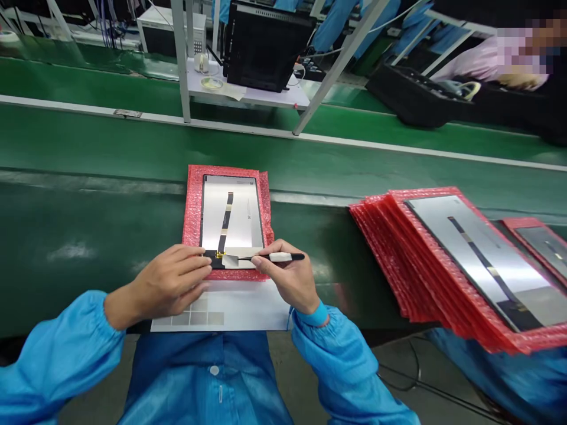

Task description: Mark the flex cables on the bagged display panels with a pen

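Note:
A display panel (pixel 239 218) with a silver back lies on red bubble wrap (pixel 194 212) in front of me. A dark flex cable (pixel 225 221) runs up its middle from a black strip at the lower edge. My right hand (pixel 292 280) grips slim tweezers (pixel 281 257), black and white. Their thin tip points left and meets a small grey piece of tape (pixel 230 261) beside the cable's gold base. My left hand (pixel 172 280) rests its stretched fingers at the panel's lower left corner; its thumb is partly hidden.
A white sheet with grey squares (pixel 248 307) lies under the wrap at the bench's near edge. To the right stands a tall stack of red bubble wrap (pixel 394 254) with another panel (pixel 478 260) on top. A monitor (pixel 268 44) stands beyond the metal frame (pixel 179 59); other people sit behind.

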The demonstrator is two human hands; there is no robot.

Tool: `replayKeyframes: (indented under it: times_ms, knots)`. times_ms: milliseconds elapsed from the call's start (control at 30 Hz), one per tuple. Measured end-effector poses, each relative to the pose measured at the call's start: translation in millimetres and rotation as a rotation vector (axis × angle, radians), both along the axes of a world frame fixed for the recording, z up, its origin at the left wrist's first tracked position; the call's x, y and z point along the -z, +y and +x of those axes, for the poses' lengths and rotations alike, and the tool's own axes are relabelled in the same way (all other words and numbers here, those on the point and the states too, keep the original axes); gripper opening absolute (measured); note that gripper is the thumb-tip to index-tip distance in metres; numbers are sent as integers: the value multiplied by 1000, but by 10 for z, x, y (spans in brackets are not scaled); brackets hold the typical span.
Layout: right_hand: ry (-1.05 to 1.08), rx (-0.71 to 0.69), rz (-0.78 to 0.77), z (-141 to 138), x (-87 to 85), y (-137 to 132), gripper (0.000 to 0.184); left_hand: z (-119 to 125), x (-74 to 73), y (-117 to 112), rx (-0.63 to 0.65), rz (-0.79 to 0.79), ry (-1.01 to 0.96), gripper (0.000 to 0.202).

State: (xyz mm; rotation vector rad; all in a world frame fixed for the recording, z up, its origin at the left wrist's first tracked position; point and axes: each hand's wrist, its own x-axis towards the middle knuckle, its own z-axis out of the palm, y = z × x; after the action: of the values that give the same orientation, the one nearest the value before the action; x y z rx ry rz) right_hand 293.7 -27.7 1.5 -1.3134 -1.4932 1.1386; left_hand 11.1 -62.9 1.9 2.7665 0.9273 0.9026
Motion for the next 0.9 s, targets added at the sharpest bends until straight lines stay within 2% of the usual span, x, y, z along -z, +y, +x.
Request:
replayKeyframes:
  times_ms: [67,133,267,900]
  knots:
    - [13,-23,-9,-40,39,55,22,-5,93,222,56,30,-41,15]
    - [15,-41,-19,-68,80,87,22,-3,209,341,87,29,-113,15]
    - [-17,-41,-8,-99,124,112,20,-4,345,344,78,2,-205,21]
    - [-56,-11,1,-142,179,146,19,0,326,311,68,-39,-229,23]
